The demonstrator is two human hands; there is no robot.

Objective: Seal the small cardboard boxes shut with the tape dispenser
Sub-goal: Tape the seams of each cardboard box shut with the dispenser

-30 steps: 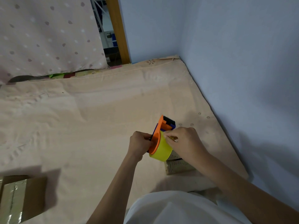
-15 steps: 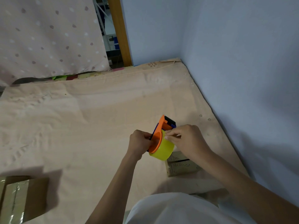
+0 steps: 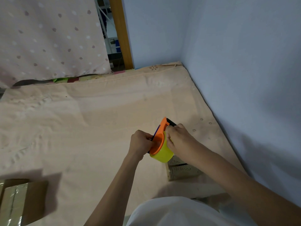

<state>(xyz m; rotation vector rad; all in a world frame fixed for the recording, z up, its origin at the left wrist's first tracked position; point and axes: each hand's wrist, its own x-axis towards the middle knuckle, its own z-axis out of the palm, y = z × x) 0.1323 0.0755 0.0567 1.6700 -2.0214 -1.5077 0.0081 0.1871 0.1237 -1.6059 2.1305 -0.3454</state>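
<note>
Tape dispenser (image 3: 158, 136), orange with a roll of yellow tape (image 3: 162, 154) on it, is held up above a peach bedsheet (image 3: 81, 128) by both hands. The left hand (image 3: 140, 142) curls its fingers round the dispenser's near side, gripping it from the left. The right hand (image 3: 178, 138) comes in from the other side with its fingers bent against the top of the yellow roll, close to the black cutting end; it seems to pinch the tape there, though the tape's loose end itself is hidden behind the fingers.

Just below and to the right of the roll, a small cardboard box (image 3: 183, 168) sits on the sheet, partly covered by the right forearm (a dark seam runs across its top, so its flaps look unsealed). A second cardboard box (image 3: 19, 199), with shiny tape running along its top, lies well apart at the lower left edge of the view.

The sheet runs up to a pale blue wall (image 3: 228, 62) on the right, and a dotted curtain (image 3: 48, 38) hangs at the far left beside a wooden post (image 3: 121, 33)
</note>
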